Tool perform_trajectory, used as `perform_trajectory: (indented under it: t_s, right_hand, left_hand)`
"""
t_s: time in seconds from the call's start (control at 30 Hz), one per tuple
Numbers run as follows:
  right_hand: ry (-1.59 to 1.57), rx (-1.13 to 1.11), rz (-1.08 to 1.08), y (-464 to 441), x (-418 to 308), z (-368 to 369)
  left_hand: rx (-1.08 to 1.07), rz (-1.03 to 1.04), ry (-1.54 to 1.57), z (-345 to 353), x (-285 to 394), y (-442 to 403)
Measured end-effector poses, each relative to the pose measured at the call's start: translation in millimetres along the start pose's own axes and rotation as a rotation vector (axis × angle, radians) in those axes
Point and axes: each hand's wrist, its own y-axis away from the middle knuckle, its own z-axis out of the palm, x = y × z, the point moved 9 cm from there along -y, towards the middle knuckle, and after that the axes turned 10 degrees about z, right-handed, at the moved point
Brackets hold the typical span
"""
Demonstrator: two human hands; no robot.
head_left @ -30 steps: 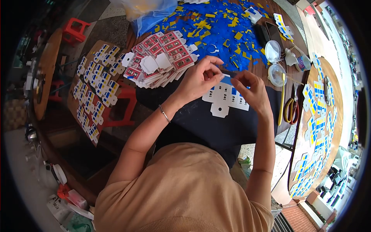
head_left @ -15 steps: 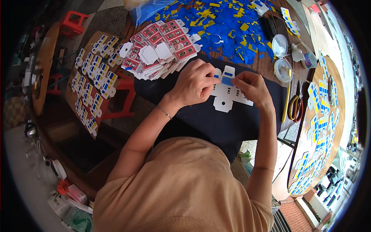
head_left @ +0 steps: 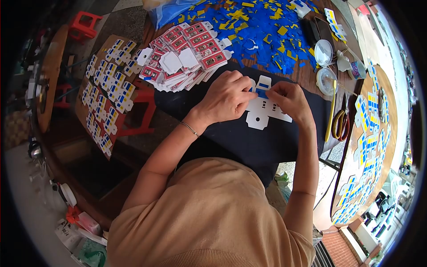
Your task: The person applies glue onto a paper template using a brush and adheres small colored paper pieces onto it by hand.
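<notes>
A white die-cut card (head_left: 258, 116) with printed marks lies on the dark cloth (head_left: 213, 139) in front of me. Across its upper part runs a blue strip (head_left: 262, 92). My left hand (head_left: 227, 97) has its fingers closed at the strip's left end. At the right end, my right hand (head_left: 290, 100) pinches with thumb and forefinger. Both hands rest over the card and hide its sides. Left of them sits a pile of red and white printed cards (head_left: 187, 53).
Blue and yellow scraps (head_left: 262, 35) cover the table's far part. Clear round containers (head_left: 326, 81), a yellow stick (head_left: 330, 111) and scissors (head_left: 341, 122) lie at the right. Boards of blue-and-yellow cards (head_left: 95, 98) stand left and right. A red stool (head_left: 84, 24) is at the far left.
The view has shifted slightly. The blue strip, earlier raised between my hands, now lies against the card. My left hand has moved a little to the right along it.
</notes>
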Motion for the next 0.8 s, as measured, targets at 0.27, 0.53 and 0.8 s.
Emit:
perform_trajectory:
  t_s: [0.27, 0.53, 0.8]
  right_hand:
    - [0.086, 0.138, -0.093, 7.1, -7.1, -15.8]
    - [0.080, 0.338, -0.111, 32.8, -18.7, -45.5]
    - [0.165, 0.379, -0.312, 41.6, -33.1, -34.9]
  left_hand:
    - [-0.028, 0.037, -0.039, 2.1, 4.6, -1.9]
    - [0.004, 0.038, -0.020, 0.8, 4.3, -2.4]
    - [0.020, 0.036, -0.011, -1.0, 4.0, -3.8]
